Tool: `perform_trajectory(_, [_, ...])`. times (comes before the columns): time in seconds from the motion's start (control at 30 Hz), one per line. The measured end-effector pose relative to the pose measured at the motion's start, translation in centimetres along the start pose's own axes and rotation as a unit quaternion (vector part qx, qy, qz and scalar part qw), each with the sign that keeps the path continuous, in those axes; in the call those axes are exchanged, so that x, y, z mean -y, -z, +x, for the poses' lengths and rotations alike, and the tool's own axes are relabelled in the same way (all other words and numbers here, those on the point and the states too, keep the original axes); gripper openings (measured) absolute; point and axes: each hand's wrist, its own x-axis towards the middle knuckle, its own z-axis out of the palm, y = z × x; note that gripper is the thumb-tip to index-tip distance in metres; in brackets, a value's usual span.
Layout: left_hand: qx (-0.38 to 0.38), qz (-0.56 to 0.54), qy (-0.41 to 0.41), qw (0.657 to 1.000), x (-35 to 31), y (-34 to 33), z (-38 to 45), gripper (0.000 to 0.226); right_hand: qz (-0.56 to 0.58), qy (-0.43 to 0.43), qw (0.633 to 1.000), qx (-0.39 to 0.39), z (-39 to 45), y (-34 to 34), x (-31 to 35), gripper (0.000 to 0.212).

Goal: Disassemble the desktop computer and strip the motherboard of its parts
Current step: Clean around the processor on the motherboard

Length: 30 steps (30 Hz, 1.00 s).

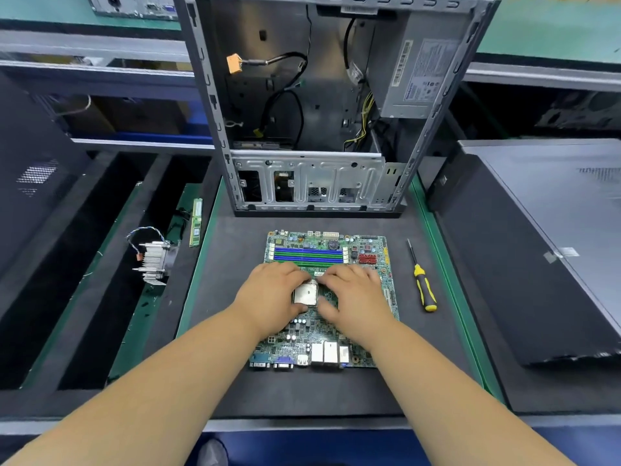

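both hands (314, 297) curled, fingertips on processor (305, 293), motherboard (363, 250) beneath

Dark mat (235, 381) on green-edged workbench (447, 264), grey shelving rails (100, 45) behind

Green motherboard (363, 250) w/ blue & green slots, red connectors; silver CPU (305, 293). Yellow-black screwdriver (424, 286) center right. Grey case (322, 183), orange plug (234, 63) up top.
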Motion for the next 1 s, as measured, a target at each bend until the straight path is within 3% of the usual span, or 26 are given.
perform_trajectory(0.13, [0.011, -0.024, -0.003, 1.0, 0.2, 0.4, 0.2, 0.059, 0.007, -0.02, 1.0, 0.007, 1.1, 0.6, -0.2, 0.034])
perform_trajectory(0.8, [0.037, -0.093, -0.016, 0.995, 1.3, 0.6, 0.0, 0.061, -0.011, -0.067, 0.996, 0.055, 3.1, 1.7, 0.6, 0.045])
perform_trajectory(1.0, [0.043, -0.115, -0.019, 0.992, 1.9, 0.6, -0.2, 0.064, 0.007, -0.059, 0.996, 0.063, 3.1, 1.8, 0.9, 0.036])
